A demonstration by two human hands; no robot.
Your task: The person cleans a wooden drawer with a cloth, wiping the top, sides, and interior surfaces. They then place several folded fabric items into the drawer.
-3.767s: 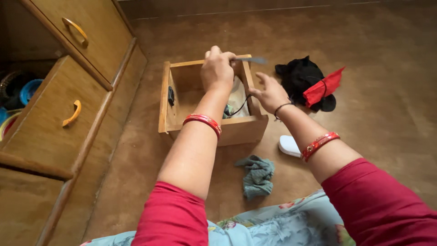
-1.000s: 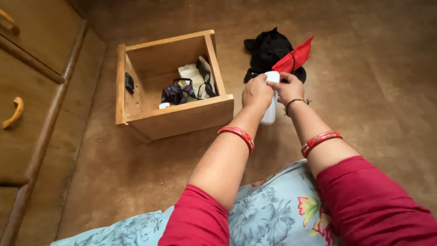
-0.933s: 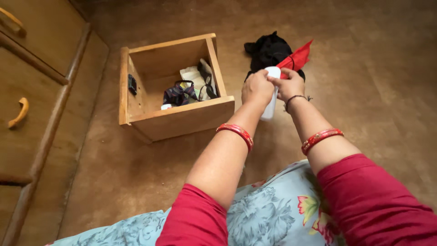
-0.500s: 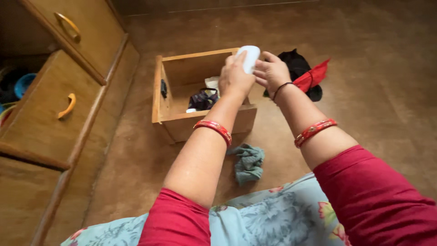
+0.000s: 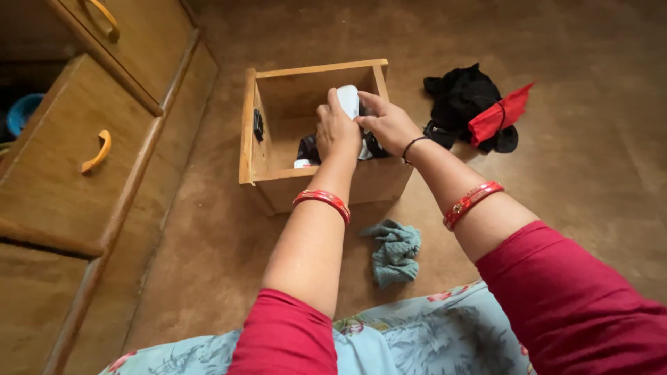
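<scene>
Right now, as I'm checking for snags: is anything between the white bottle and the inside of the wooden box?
Nothing visible. Both hands, left and right, hold the white bottle over the open-topped wooden box, above the dark items lying inside.

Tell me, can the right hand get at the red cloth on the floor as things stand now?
Probably not at once. The right hand and the left hand both have a grip on the white bottle over the wooden box. The red cloth lies open on the black cloth, with nothing in the way once the hand is free.
</scene>
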